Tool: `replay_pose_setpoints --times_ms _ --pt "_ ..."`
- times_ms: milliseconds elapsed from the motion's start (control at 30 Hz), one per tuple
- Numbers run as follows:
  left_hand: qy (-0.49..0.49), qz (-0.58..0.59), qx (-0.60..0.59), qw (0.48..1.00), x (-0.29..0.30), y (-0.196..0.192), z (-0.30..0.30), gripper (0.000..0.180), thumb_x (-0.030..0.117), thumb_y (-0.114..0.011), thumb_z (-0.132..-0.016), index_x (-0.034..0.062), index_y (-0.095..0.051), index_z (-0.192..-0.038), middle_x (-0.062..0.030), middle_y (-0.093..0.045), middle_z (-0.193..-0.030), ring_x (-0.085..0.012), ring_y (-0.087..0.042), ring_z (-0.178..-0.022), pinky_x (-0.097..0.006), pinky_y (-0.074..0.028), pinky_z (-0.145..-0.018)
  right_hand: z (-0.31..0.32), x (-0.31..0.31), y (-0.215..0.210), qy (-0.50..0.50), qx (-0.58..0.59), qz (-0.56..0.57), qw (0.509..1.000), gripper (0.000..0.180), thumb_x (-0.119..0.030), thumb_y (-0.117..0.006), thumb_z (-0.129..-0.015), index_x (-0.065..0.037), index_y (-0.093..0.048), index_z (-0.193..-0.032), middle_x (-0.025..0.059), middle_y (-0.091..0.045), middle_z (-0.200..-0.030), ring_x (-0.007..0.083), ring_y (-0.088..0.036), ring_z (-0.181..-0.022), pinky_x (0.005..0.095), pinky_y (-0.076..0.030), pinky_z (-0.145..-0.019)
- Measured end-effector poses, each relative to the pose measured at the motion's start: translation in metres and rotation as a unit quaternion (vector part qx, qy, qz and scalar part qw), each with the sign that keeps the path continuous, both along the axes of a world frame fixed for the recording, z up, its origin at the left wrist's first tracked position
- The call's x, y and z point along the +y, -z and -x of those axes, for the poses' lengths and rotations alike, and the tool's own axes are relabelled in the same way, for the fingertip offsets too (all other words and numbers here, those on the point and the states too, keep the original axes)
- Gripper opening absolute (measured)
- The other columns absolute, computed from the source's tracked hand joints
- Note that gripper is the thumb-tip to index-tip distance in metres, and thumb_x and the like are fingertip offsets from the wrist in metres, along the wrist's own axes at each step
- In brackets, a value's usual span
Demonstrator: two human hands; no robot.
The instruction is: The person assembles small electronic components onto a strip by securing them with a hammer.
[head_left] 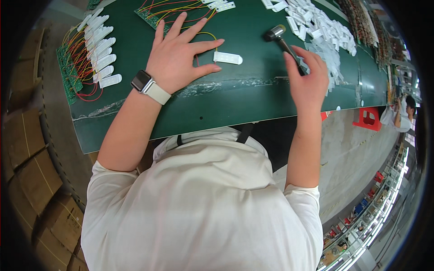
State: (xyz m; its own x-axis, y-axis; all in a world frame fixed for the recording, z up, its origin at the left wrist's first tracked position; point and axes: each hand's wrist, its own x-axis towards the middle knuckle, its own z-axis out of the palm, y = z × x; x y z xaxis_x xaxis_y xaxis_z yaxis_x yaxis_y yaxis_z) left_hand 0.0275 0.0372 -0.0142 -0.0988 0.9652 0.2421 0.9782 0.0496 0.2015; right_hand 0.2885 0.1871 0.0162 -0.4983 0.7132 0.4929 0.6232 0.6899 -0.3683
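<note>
My left hand (178,56) lies spread over the green table, its thumb and forefinger just left of a small white plastic case (228,58). A thin yellow wire runs to that case from under the hand. Partly covered by my fingers is a green circuit board (149,19) with red and yellow wires, some ending in white strips (224,6) at the far edge. My right hand (309,77) is closed on the dark handle of a small hammer (275,33), whose head points away and to the left, right of the white case.
On the left, wired white cases (105,59) line up beside green circuit boards (68,74). A heap of white plastic parts (312,22) and clear pieces (333,63) lies at right. Bundled wires (361,22) fill the far right edge. Cardboard boxes (36,176), a red stool (368,118) and another person (402,115) are beyond.
</note>
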Motion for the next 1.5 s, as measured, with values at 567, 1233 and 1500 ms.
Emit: replay_pose_setpoints --times_ms 567,1233,1500 --pt "-0.002 -0.010 0.010 1.000 0.003 0.005 -0.002 0.058 0.066 -0.077 -0.079 0.0480 -0.068 -0.133 -0.0019 -0.045 -0.162 -0.0377 -0.029 -0.155 -0.066 -0.013 -0.125 -0.038 -0.014 -0.006 -0.016 -0.167 -0.042 0.985 0.020 -0.022 -0.063 -0.103 -0.003 -0.068 -0.103 0.0089 -0.068 -0.087 0.0284 -0.064 -0.079 0.0394 -0.051 -0.068" --pt "0.050 -0.024 -0.003 0.998 0.001 -0.010 0.000 0.057 0.061 -0.068 -0.089 0.0310 -0.068 -0.137 -0.0140 -0.042 -0.162 -0.0457 -0.031 -0.151 -0.069 -0.020 -0.121 -0.010 -0.080 -0.017 -0.042 0.032 0.363 0.930 0.027 -0.018 -0.065 -0.104 0.004 -0.069 -0.119 0.0075 -0.067 -0.079 0.0124 -0.061 -0.064 0.0287 -0.049 -0.057" --pt "0.025 0.005 0.023 0.999 0.003 -0.006 0.001 0.058 0.061 -0.069 -0.087 0.0314 -0.068 -0.137 -0.0148 -0.044 -0.161 -0.0454 -0.032 -0.151 -0.069 -0.019 -0.121 0.008 -0.091 -0.006 -0.084 -0.081 0.184 0.976 0.024 -0.013 -0.065 -0.100 0.005 -0.070 -0.115 0.0214 -0.071 -0.088 0.0385 -0.068 -0.075 0.0429 -0.054 -0.068"
